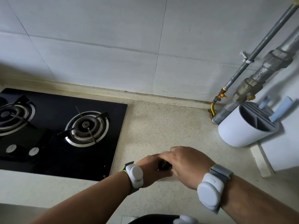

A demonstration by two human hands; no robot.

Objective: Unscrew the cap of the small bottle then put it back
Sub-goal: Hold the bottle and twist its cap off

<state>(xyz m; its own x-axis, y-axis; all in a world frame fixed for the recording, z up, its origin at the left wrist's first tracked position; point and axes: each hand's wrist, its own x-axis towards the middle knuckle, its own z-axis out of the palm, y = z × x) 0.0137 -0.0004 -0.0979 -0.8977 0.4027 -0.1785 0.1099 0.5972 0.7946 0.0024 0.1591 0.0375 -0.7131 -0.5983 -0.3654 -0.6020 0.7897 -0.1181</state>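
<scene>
A small dark bottle (164,165) stands on the speckled counter, almost wholly covered by my hands. My left hand (151,168) wraps around its body from the left. My right hand (187,165) comes over from the right, fingers curled on the top where the cap sits. The cap itself is hidden under those fingers. Only a dark patch of the bottle shows between the two hands. A bit of white (160,179) shows on the counter under the left hand.
A black glass gas hob (113,126) with two burners lies to the left, its right edge close to my left hand. A white knife holder (239,133) and grey pipes (252,81) stand at the back right. A white board (262,160) leans at the right.
</scene>
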